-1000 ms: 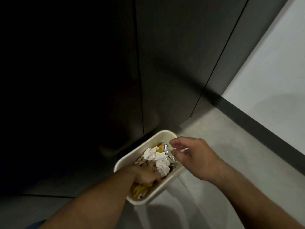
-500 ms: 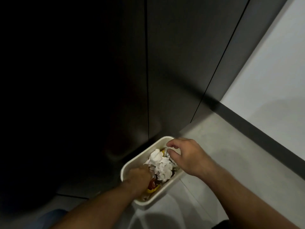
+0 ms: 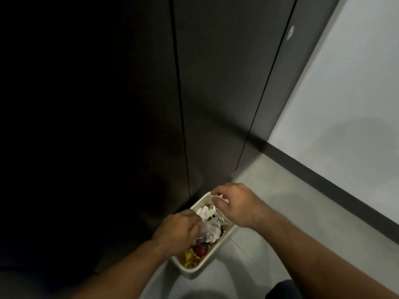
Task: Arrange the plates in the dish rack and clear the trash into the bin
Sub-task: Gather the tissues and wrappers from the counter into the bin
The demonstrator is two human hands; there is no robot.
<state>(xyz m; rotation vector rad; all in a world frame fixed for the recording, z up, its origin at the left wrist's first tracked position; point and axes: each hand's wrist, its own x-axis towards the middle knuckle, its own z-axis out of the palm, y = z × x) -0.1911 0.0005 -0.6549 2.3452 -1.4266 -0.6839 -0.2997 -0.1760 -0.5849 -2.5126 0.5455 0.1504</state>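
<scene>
Bin (image 3: 207, 262): cream, rectangular, on grey floor (image 3: 280, 212), just beside dark cabinet doors (image 3: 216, 104).
Trash: crumpled white paper (image 3: 212, 228) on top inside the bin, yellow wrapper (image 3: 190, 254) at near end.
Left hand (image 3: 177, 230): fingers curled on the white paper, gripping it.
Right hand (image 3: 237, 203): above far end of the bin, fingers curled; holding something or not, cannot tell.

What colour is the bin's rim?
Cream-white. The bin shows its rim best in the head view.
</scene>
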